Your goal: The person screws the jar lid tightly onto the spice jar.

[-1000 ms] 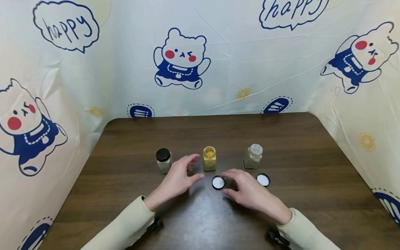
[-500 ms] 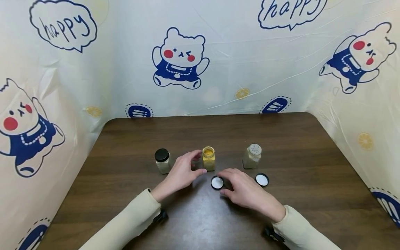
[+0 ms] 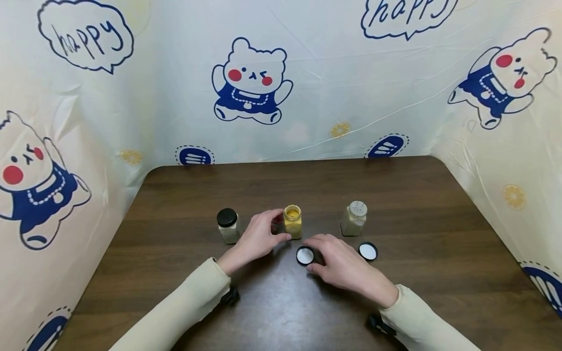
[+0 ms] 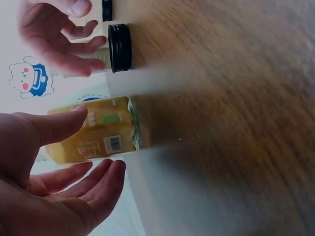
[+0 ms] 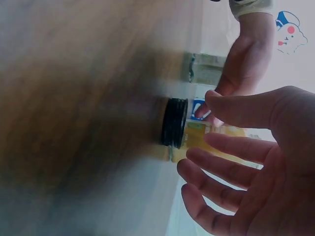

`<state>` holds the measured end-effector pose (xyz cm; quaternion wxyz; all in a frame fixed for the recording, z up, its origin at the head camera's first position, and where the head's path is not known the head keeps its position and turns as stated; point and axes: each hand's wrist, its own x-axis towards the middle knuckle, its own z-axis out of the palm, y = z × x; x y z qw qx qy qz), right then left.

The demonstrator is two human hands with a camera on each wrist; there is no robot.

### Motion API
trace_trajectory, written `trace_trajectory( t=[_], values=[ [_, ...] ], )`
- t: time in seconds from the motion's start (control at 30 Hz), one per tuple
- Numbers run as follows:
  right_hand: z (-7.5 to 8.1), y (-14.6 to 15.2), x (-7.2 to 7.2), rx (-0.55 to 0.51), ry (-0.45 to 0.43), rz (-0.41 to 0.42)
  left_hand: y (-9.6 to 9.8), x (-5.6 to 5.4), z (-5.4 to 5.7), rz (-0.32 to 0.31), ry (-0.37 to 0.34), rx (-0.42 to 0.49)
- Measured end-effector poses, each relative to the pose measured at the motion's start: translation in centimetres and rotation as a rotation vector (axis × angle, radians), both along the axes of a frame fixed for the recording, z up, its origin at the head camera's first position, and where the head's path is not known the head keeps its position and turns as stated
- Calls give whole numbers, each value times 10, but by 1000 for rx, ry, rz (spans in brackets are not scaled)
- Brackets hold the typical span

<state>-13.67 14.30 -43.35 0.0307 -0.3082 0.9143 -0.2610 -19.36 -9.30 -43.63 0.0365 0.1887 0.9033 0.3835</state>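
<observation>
One uncapped yellow jar (image 3: pixel 293 226) is standing upright on the counter (image 3: pixel 281 321); the left hand (image 3: pixel 260 235) is hovering beside it, spread wide. The right hand (image 3: pixel 339 261) is hovering, loosely curved, beside an upturned black lid (image 3: pixel 305 256), seemingly holding nothing, though contact is hard to tell. Being lidless, the jar could be spilling if the left hand were nudging it off balance.

A gap is seen between the yellow jar (image 3: pixel 292 227) and the shaker jar (image 3: pixel 353 222); the yellow jar's left side is blocked by the left hand (image 3: pixel 259 237).
</observation>
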Motion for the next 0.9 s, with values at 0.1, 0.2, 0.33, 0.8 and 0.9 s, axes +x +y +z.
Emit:
trace_trajectory(
  t=[0.1, 0.2, 0.33, 0.8, 0.9],
  values=[
    [1, -1, -2, 4, -2, 1, 0, -1, -1, -3, -2, -8],
    [2, -2, -3, 19, -1, 5, 0, -2, -2, -5, -3, -14],
    [1, -3, -4, 37, 1, 12, 0, -5, -2, -13, 2, -21],
    [-4, -5, -6, 95, 3, 14, 0, -6, -3, -34, 6, -30],
    [-5, -7, -6, 111, 29, 28, -1, -7, -3, -54, 12, -29]
  ],
)
